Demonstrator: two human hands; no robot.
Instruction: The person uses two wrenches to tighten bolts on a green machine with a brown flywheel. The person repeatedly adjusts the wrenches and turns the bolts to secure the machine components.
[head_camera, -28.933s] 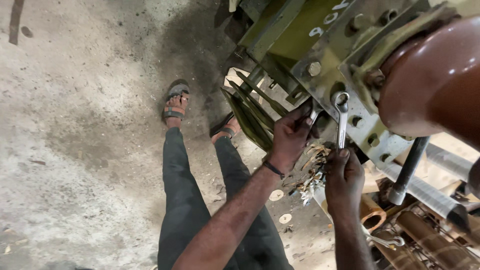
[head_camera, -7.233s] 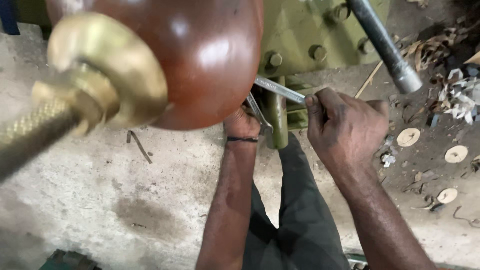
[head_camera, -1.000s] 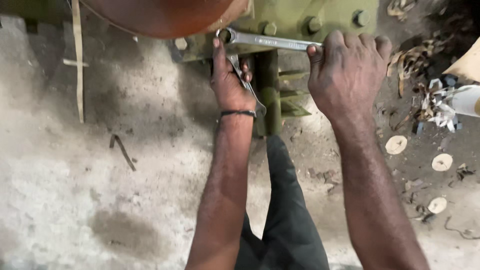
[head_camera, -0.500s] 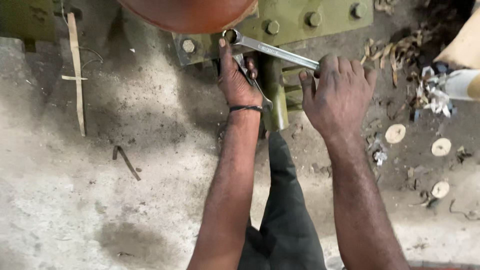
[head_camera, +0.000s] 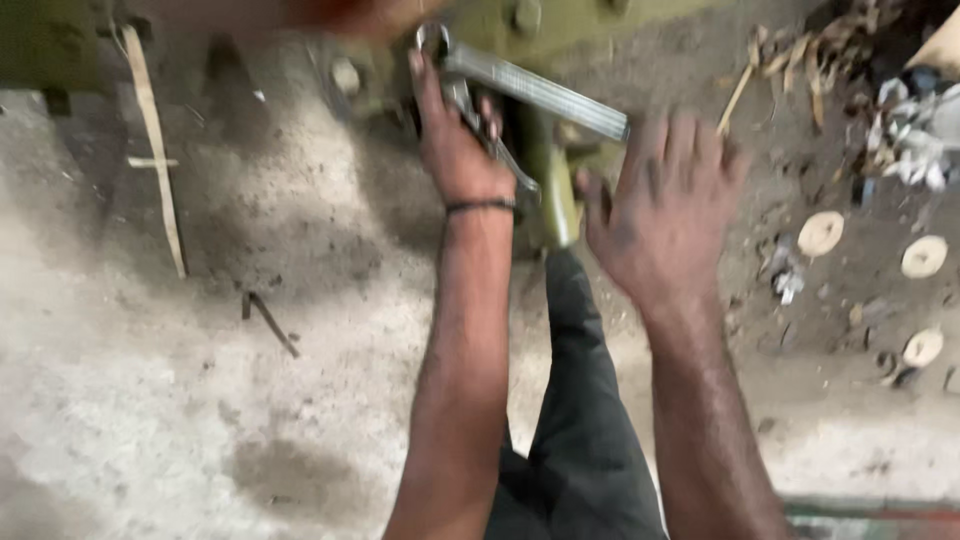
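Observation:
My left hand (head_camera: 455, 140) reaches up to the olive-green machine frame (head_camera: 560, 20) and grips a small wrench (head_camera: 500, 150) that runs down along its thumb side. A long silver wrench (head_camera: 540, 90) sits with its ring end near my left fingertips and slants down to the right. My right hand (head_camera: 665, 215) hangs just below that wrench's free end, fingers spread, its fingertips close to the handle but not wrapped around it. The picture is blurred by motion.
A green upright bar (head_camera: 555, 190) stands between my hands, above my dark trouser leg (head_camera: 580, 400). A wooden stick (head_camera: 155, 150) lies on the concrete floor at left. Pale round discs (head_camera: 820, 232) and scrap debris (head_camera: 900, 120) lie at right.
The long wrench's handle has swung downward to the right. My right hand has come off the handle and dropped lower with its fingers spread. My left hand stays at the bolt.

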